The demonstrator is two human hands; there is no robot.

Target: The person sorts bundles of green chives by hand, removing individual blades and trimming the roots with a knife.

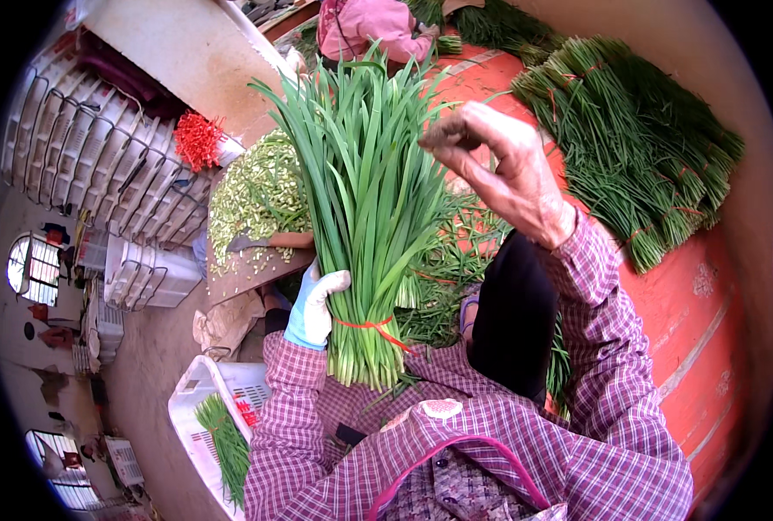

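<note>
A large bundle of garlic chives stands upright in front of me, its leaves fanning out at the top. A red tie circles it near the pale cut ends. My left hand, in a white and blue glove, is closed around the bundle's left side just above the tie. My right hand is bare and raised beside the leaf tops. Its fingers are curled and pinched together; whether anything thin lies between them cannot be made out.
Left of the bundle, a wooden-handled knife lies among chopped stem ends on a board. Red ties hang nearby. A white crate stands at lower left. Tied chive bundles lie on the red sheet. A person in pink sits ahead.
</note>
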